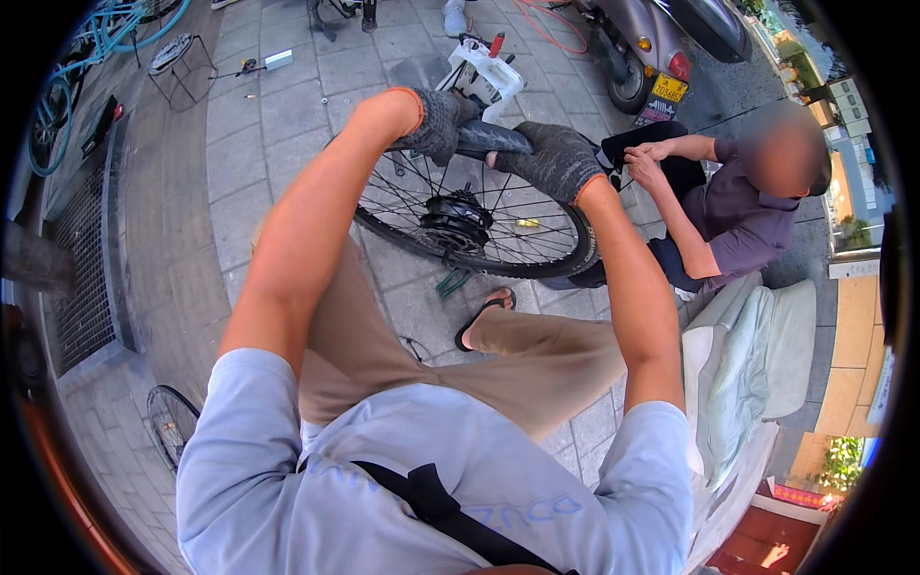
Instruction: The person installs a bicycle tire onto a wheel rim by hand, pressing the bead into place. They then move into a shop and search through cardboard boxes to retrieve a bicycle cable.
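A spoked bicycle wheel with a thick black hub point(455, 221) leans tilted in front of me above the paving. Its black tyre point(494, 140) bulges wide along the far side, between my hands. My left hand point(436, 126), in a dark grey knit glove with an orange cuff, is closed around the tyre at the far left. In a matching glove, my right hand point(556, 158) grips the same stretch further right, its bare thumb tip against the tyre. Whether the tyre's edge sits inside the rim there is hidden by my gloves.
A white plastic container point(484, 77) with a red-handled tool stands just beyond the wheel. At right sits a person point(738, 201), hands together, near a parked scooter point(637, 48). A wire-legged stool point(177, 62), light-blue bicycle point(125, 29) and another wheel point(172, 422) are at left.
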Demonstrator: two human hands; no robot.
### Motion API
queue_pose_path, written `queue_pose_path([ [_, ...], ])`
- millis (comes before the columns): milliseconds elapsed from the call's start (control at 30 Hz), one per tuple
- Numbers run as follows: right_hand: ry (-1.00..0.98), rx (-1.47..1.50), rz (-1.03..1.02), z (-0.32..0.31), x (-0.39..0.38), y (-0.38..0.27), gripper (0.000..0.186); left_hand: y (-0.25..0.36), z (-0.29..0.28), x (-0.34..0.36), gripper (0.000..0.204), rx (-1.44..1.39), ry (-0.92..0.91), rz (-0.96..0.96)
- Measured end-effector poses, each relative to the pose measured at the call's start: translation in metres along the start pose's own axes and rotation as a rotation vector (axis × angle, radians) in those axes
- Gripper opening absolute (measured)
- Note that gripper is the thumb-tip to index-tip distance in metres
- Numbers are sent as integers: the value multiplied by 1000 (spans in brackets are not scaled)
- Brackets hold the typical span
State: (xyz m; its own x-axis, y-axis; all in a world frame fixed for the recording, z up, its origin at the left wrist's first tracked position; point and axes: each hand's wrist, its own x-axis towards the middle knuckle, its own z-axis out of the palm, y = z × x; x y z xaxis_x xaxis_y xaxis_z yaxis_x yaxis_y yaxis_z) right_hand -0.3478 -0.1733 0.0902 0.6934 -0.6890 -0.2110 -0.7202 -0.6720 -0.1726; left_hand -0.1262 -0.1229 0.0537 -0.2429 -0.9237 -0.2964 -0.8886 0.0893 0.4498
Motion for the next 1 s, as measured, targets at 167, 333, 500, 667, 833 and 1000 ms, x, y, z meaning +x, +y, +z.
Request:
queue_pose_path([
  [167, 3, 10, 7, 1, 2, 4, 76, -13, 7, -7, 65, -107, 104, 91],
  [333, -19, 37, 93, -8, -16, 14, 78, -56, 35, -27, 63, -64, 335, 82],
  [500, -29, -38, 64, -19, -34, 20, 66, -51, 44, -26, 50, 106, 437, 113],
  [667, 184, -61, -132, -2, -35, -6, 62, -40, 39, -28, 48, 197, 325, 109],
  [833, 88, -64, -69, -8, -33, -6, 66, -34, 34, -34, 50, 156, 261, 95],
  [1000, 21, -45, -25, -12, -31, 2, 67, -26, 24, -34, 49, 134, 196, 112],
])
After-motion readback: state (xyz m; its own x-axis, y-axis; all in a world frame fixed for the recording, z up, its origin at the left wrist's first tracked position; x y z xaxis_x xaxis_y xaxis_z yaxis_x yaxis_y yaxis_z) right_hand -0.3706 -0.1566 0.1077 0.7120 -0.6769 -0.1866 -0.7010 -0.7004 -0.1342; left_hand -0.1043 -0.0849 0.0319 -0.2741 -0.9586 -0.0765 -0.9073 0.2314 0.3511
